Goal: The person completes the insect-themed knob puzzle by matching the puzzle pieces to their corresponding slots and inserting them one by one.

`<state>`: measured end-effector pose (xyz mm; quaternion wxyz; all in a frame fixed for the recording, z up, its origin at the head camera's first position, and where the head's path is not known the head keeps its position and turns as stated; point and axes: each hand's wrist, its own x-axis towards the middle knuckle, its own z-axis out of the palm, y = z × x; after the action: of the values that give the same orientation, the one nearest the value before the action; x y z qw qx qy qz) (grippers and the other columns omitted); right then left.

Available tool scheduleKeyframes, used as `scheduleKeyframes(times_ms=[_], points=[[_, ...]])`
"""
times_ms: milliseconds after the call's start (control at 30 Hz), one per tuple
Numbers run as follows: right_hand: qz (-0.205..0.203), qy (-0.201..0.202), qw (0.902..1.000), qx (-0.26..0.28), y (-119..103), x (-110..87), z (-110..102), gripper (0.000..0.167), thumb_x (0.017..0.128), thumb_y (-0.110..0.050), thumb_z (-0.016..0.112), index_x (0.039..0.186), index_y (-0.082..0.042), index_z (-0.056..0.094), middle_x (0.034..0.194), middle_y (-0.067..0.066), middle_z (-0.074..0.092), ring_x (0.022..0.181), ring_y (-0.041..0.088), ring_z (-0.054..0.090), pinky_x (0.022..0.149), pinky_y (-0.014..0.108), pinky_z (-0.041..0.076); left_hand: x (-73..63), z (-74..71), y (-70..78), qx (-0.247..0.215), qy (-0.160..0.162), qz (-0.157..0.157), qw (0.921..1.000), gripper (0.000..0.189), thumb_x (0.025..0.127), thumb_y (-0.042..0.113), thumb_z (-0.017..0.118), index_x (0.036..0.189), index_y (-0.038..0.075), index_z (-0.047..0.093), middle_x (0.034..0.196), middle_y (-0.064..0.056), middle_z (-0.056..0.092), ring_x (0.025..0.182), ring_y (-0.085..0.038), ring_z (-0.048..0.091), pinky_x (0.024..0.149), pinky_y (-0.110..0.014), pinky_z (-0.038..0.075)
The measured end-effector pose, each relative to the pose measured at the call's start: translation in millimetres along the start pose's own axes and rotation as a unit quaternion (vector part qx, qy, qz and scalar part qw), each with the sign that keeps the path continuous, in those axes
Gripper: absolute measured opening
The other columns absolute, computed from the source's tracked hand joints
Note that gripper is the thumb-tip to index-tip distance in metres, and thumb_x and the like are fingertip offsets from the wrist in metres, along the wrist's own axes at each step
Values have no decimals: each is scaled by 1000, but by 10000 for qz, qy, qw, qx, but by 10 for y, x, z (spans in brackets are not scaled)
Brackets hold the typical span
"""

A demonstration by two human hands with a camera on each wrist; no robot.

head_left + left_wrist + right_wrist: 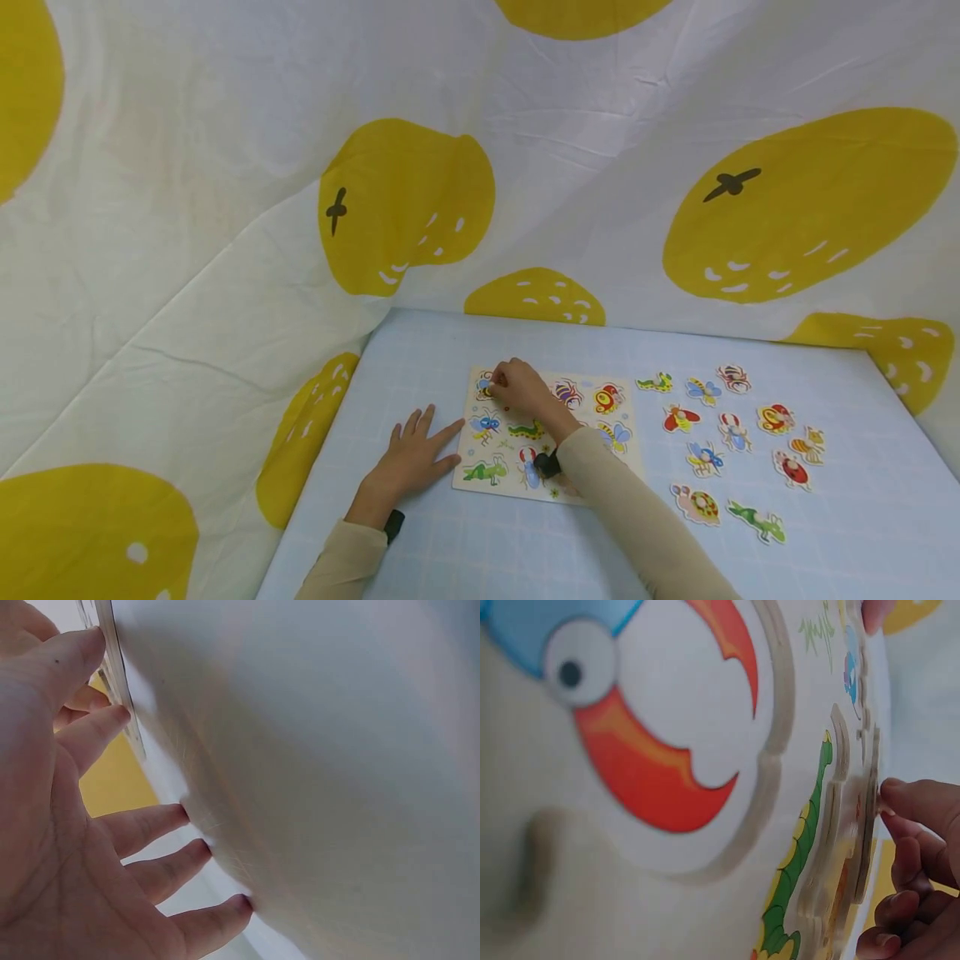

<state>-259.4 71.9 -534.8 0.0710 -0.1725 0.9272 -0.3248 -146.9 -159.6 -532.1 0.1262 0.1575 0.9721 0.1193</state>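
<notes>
A wooden insect puzzle board (510,487) lies on the table, with pictured recesses. At its upper left corner my right hand (525,390) pinches a thin insect puzzle piece (868,840), partly hidden by the fingers. In the right wrist view the thumb and fingertips meet at the piece's face, and the piece stands at the board's surface; whether it sits in a recess I cannot tell. My left hand (411,457) lies with spread fingers beside the board's left edge. In the left wrist view its fingertips (196,849) touch the table, and thumb and index finger are against the board's edge.
Several loose insect pieces lie right of the board, among them a green grasshopper (759,522), a snail (696,505), a ladybird (792,471) and a caterpillar (655,382). A white curtain with yellow fruit prints (408,204) hangs behind and left of the pale blue table (540,554).
</notes>
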Motion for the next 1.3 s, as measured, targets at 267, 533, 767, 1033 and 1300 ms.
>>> scheduleKeyframes(times_ms=[267, 533, 767, 1033, 1300], points=[[47, 25, 9997, -232, -17, 17, 47, 15, 96, -24, 69, 99, -10, 70, 85, 1, 53, 75, 17, 51, 66, 31, 46, -16, -12, 9, -71, 22, 39, 10000, 61, 98, 49, 61, 154, 32, 42, 161, -23, 23, 146, -48, 18, 111, -70, 18], [107, 34, 9993, -350, -47, 24, 68, 15, 96, -24, 70, 101, -10, 71, 85, 1, 54, 76, 17, 51, 67, 31, 46, -11, 5, -7, 6, 15, 33, 10000, 62, 98, 50, 60, 154, 33, 40, 161, -23, 22, 146, -48, 17, 111, -69, 18], [126, -27, 9991, -401, -72, 2, 35, 17, 96, -24, 69, 105, -9, 72, 85, 0, 55, 75, 17, 52, 67, 31, 47, -6, 5, -6, -7, 25, 62, 10000, 62, 98, 50, 60, 154, 33, 41, 161, -23, 22, 146, -48, 18, 111, -70, 18], [-149, 224, 9996, 43, -80, -114, -116, 19, 97, -22, 69, 110, -8, 72, 83, 0, 56, 69, 17, 51, 60, 32, 46, -3, 9, -5, 43, 72, 99, 9999, 62, 98, 50, 60, 154, 33, 42, 160, -23, 24, 146, -48, 19, 111, -70, 19], [-360, 506, 9973, 383, -56, -330, -326, 25, 98, -19, 68, 118, -3, 69, 76, 0, 56, 55, 16, 45, 52, 32, 41, -2, 24, -14, 101, 33, 25, 9999, 62, 98, 50, 60, 154, 33, 41, 161, -23, 23, 146, -47, 18, 112, -69, 18]])
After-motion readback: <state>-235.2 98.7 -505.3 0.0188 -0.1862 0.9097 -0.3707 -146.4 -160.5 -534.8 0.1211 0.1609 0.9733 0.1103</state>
